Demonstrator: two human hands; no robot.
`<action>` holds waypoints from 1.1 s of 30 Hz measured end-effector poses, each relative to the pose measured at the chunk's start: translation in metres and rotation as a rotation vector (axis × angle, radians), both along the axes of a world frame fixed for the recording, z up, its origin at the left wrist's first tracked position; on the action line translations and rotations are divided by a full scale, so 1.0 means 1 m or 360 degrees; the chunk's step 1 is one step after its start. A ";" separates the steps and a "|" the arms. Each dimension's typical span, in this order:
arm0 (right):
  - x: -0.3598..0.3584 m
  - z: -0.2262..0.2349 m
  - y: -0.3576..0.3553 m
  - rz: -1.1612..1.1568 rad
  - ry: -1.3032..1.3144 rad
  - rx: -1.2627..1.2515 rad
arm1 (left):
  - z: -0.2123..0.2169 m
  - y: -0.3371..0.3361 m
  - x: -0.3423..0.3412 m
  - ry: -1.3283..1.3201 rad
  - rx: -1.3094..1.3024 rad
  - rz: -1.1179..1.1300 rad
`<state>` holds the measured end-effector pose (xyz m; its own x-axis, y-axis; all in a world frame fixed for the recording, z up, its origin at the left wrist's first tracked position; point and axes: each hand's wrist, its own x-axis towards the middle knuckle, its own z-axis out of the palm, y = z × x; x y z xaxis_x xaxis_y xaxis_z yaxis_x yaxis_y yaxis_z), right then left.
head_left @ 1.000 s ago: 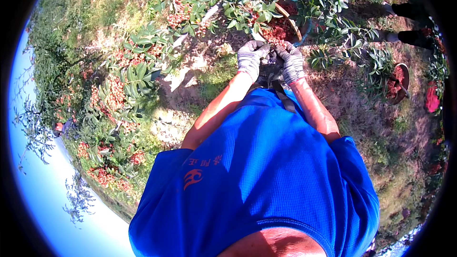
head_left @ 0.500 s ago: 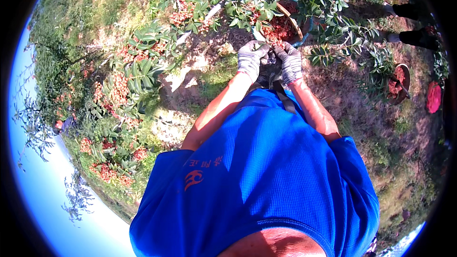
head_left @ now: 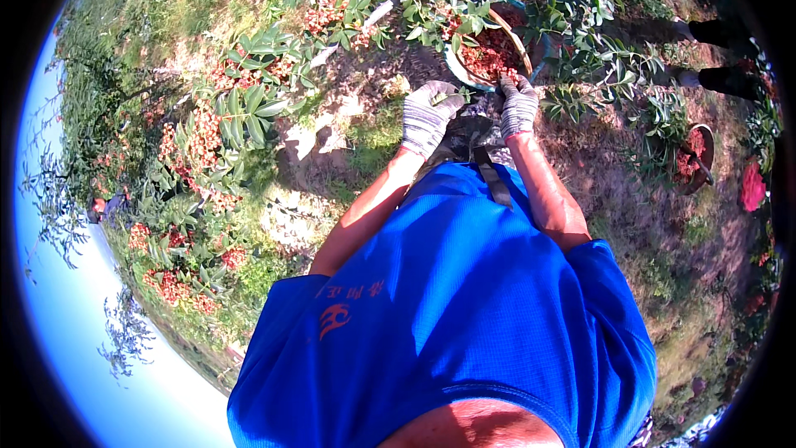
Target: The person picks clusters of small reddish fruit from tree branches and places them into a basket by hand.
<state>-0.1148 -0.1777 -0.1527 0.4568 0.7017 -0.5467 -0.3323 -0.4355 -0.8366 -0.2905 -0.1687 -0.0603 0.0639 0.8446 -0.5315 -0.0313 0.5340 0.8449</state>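
My left hand (head_left: 429, 119), in a striped knit glove, is closed just left of the bucket's near rim. A thin green bit shows at its fingertips, too small to name. My right hand (head_left: 519, 109), gloved alike, pinches a small cluster of red berries (head_left: 507, 77) at the near edge of the bucket. The bucket (head_left: 545, 51) has a teal rim with a tan hoop across it. A heap of red berries (head_left: 489, 56) lies inside. Leafy branches partly cover its far side.
Shrubs with red berry clusters (head_left: 205, 137) stand at the left. A pale bare branch (head_left: 377, 14) reaches in near the bucket. At right are a second bucket of berries (head_left: 707, 145), a red object (head_left: 753, 187) and another person's dark-clad legs (head_left: 730, 81). Another person (head_left: 106, 208) is far left.
My hands have moved apart; the left drew left and slightly down, the right shifted right to the bucket's rim. More of the bucket and its berries now shows.
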 end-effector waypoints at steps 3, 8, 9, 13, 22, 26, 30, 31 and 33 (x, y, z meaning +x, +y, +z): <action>0.019 -0.042 0.010 0.0096 0.0037 0.0066 | -0.016 -0.008 -0.018 0.0065 -0.0076 0.0041; 0.040 -0.080 0.033 0.0615 -0.1192 -0.0708 | -0.067 -0.034 -0.070 0.0337 -0.0049 -0.0083; 0.039 -0.061 0.032 0.0671 -0.1131 -0.0445 | -0.079 -0.038 -0.087 0.0606 -0.0050 -0.0270; 0.008 0.107 0.022 0.0661 -0.0366 0.0755 | -0.119 -0.077 -0.152 0.1167 -0.0103 -0.0374; -0.011 0.323 0.052 0.0084 -0.1539 0.2587 | -0.174 -0.117 -0.206 0.1504 -0.0504 -0.0596; 0.003 0.323 0.043 0.0055 -0.1517 0.2663 | -0.169 -0.120 -0.181 0.1415 -0.0483 -0.0707; 0.020 0.323 0.030 -0.0037 -0.1496 0.2650 | -0.168 -0.131 -0.166 0.1352 -0.0351 -0.0915; 0.025 0.323 0.027 -0.0057 -0.1499 0.2635 | -0.173 -0.133 -0.167 0.1301 -0.0340 -0.0950; 0.036 0.324 0.021 -0.0102 -0.1483 0.2585 | -0.186 -0.135 -0.170 0.1137 -0.0362 -0.0912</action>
<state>-0.0790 -0.1570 0.1708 0.2204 0.1858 0.9575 0.4340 0.8605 -0.2669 -0.4607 -0.3035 -0.2466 0.0327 0.6566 -0.7535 0.7720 0.4622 0.4363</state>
